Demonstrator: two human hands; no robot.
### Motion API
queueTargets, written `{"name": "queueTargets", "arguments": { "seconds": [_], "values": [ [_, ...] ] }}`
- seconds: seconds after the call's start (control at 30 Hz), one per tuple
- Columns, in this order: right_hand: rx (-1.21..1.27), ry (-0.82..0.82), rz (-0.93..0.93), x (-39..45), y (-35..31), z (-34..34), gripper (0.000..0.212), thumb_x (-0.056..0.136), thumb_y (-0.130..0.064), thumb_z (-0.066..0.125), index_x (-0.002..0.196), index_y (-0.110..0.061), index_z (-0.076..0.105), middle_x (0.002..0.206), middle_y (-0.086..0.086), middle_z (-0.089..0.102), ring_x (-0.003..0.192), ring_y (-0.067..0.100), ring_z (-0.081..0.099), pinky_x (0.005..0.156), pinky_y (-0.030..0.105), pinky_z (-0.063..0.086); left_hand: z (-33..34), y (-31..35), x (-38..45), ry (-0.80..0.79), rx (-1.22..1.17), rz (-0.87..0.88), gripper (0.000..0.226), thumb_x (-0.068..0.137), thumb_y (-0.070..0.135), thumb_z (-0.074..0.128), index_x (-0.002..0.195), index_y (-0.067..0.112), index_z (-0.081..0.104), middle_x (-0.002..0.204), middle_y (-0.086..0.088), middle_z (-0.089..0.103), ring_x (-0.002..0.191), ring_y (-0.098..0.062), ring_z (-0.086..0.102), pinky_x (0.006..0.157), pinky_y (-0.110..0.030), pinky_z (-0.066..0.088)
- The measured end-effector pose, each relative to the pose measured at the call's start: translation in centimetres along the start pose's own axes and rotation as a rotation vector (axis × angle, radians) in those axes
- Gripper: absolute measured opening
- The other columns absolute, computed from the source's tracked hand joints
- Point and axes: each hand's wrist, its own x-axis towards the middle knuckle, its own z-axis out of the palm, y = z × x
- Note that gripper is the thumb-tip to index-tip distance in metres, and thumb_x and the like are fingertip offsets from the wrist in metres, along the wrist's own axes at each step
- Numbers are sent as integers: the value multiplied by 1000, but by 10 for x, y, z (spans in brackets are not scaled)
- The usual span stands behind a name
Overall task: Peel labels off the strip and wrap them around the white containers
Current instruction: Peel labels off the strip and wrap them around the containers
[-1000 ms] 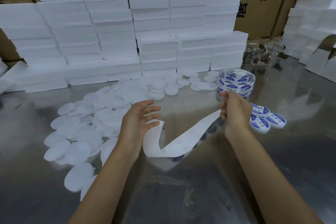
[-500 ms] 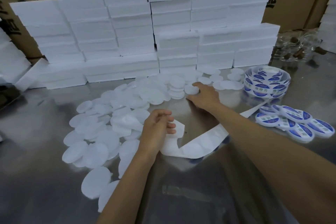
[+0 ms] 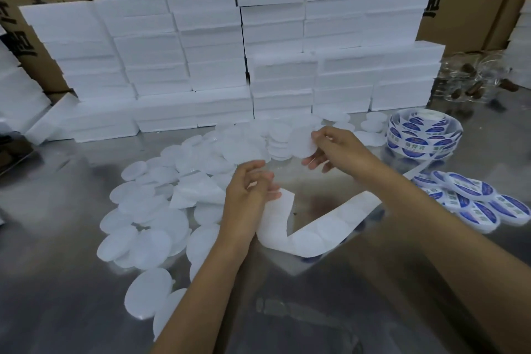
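Note:
My right hand holds a round white container lifted above the steel table, thumb and fingers pinching its right edge. My left hand is just below and left of it, fingers curled at the free end of the white label strip. The strip loops across the table and runs right toward the label roll with blue labels. Many plain white round containers lie scattered to the left. Several labelled containers lie on the right.
Stacks of white foam boxes form a wall along the back of the table, with brown cartons behind. Clear jars with dark contents sit at the back right. Bare steel table lies near me.
My right hand picked one white container from the pile and lifted it toward me. My left hand stayed at the strip's end and rose slightly.

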Motion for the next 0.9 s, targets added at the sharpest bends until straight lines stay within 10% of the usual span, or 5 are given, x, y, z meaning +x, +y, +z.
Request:
{"name": "queueTargets", "arguments": {
  "seconds": [0.13, 0.37, 0.53, 0.67, 0.9],
  "values": [
    [50, -248, -136, -54, -19, 3, 34, 103, -38, 47, 103, -8, 64, 82, 7, 76, 70, 15, 69, 58, 24, 50, 2, 12, -12, -158, -112, 4, 45, 87, 46, 68, 130, 36, 57, 127, 4, 68, 112, -15, 68, 99, -35, 54],
    [-111, -166, -143, -98, -21, 2, 17, 92, -39, 65, 99, -23, 68, 92, -4, 74, 83, 8, 67, 78, 21, 47, 4, 21, -23, -99, -50, 206, 27, 103, 15, 54, 124, 31, 61, 111, 18, 71, 102, -14, 71, 77, -26, 61],
    [-631, -550, -166, -126, 3, -1, 46, 71, -49, 79, 111, -43, 59, 118, -25, 53, 115, -5, 44, 96, 16, 37, -4, 24, -22, -73, -139, 143, 32, 106, 5, 41, 113, 25, 64, 112, -3, 71, 93, -20, 75, 66, -30, 61],
    [-407, -370, -202, -118, 5, 12, 4, 89, -27, 72, 87, -28, 75, 86, -14, 70, 80, -2, 59, 75, 17, 43, -3, 23, -22, -59, -104, 158, 28, 100, 6, 54, 112, 30, 62, 114, -2, 69, 95, -20, 74, 75, -33, 62],
    [-1, -268, -49, -117, 10, 15, 13, 96, -17, 64, 86, -16, 72, 83, 0, 76, 75, 8, 68, 67, 22, 51, -6, 22, -23, -180, 78, 189, 43, 82, 15, 80, 115, 31, 59, 115, 6, 67, 91, -5, 70, 78, -26, 60]
  ]
}}
